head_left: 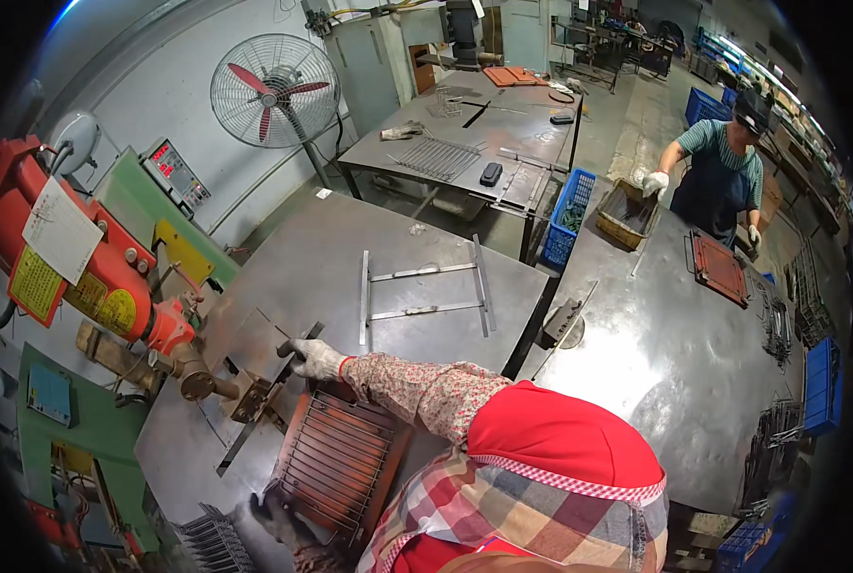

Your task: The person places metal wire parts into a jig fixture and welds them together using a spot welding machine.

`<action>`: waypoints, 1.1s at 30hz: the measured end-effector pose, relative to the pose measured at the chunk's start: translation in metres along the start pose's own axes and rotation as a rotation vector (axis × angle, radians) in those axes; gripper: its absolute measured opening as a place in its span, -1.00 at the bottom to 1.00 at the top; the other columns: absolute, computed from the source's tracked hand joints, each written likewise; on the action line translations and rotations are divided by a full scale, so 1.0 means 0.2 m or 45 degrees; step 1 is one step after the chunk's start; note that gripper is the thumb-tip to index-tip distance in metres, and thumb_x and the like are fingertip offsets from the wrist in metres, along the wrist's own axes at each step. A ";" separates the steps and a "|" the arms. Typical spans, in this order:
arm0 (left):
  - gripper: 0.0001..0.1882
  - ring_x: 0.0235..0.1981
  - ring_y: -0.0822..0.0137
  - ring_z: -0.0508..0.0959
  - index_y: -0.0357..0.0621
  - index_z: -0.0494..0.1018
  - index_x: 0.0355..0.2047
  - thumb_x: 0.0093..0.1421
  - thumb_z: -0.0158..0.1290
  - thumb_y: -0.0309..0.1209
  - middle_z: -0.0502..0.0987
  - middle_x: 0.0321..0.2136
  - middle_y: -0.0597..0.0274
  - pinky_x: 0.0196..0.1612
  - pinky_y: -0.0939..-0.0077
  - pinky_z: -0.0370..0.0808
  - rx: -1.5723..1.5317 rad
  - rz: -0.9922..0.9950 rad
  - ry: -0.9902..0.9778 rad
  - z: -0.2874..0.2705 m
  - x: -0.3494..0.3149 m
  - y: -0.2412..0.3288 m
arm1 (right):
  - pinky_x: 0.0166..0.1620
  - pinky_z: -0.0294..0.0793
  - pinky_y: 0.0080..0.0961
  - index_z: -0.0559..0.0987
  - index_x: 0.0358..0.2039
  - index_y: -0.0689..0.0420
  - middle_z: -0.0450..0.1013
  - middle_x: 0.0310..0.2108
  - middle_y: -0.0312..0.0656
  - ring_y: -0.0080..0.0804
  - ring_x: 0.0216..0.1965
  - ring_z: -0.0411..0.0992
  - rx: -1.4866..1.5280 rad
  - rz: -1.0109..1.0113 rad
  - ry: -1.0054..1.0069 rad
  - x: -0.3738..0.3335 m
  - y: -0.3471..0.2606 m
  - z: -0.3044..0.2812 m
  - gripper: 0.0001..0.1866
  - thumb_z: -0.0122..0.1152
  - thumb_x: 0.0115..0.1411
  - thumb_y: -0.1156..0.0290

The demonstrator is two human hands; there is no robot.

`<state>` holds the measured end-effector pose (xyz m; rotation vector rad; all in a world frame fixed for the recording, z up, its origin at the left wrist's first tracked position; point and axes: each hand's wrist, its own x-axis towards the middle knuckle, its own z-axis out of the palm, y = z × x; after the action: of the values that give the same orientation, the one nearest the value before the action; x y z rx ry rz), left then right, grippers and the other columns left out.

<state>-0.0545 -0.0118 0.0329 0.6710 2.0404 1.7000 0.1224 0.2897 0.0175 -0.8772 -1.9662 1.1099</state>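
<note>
A rust-brown wire rack point(340, 458) lies tilted on the grey steel table point(283, 248), in front of me. My right hand point(316, 359), in a light glove with a floral sleeve, is curled over the rack's far corner. That corner meets a long dark metal bar point(254, 420). My left hand point(278, 520), in a dark glove, grips the rack's near corner by the table's front edge. The brass tip point(197, 379) of a red welding machine point(83, 267) points at the bar just left of my right hand.
A ladder-shaped metal frame point(421, 291) lies farther back on the table. Several wire grids point(211, 544) are stacked at the front left. A fan point(273, 91) stands behind. At the right table a person point(722, 172) touches a basket point(627, 215), near a brown tray point(717, 267) and blue crates point(569, 215).
</note>
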 end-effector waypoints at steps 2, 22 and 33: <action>-0.51 -0.19 0.29 0.44 -0.25 0.25 0.05 0.18 0.09 -0.30 0.41 -0.14 0.10 -0.15 0.41 0.44 -0.109 -0.175 -0.163 0.01 -0.09 -0.03 | -0.10 0.49 -0.29 0.39 0.03 0.09 0.50 -0.18 0.01 -0.10 -0.14 0.49 -0.195 -0.026 -0.129 0.01 0.00 0.01 -0.54 0.09 0.08 0.32; -0.62 -0.46 0.31 0.52 -0.13 0.38 -0.04 0.17 0.07 -0.24 0.46 -0.31 0.28 -0.46 0.41 0.46 -0.428 -0.398 -0.040 -0.01 -0.32 0.02 | -0.02 0.42 -0.23 0.50 -0.17 0.12 0.49 -0.20 0.01 -0.04 -0.12 0.45 -0.738 0.194 -0.284 -0.22 -0.11 -0.07 -0.65 0.01 0.12 0.18; -0.55 -0.38 0.19 0.58 -0.15 0.34 -0.03 0.17 0.06 -0.14 0.43 -0.18 0.17 -0.46 0.38 0.55 -0.275 -0.592 -0.394 -0.13 -0.28 0.07 | -0.04 0.42 -0.22 0.50 -0.17 0.08 0.48 -0.19 0.00 -0.07 -0.11 0.45 -0.767 0.174 -0.274 -0.21 -0.11 -0.06 -0.65 0.01 0.15 0.13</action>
<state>-0.0235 -0.0642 0.0507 0.3277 1.6125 1.4143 0.1492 0.2505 0.0306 -1.2563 -2.5096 0.7017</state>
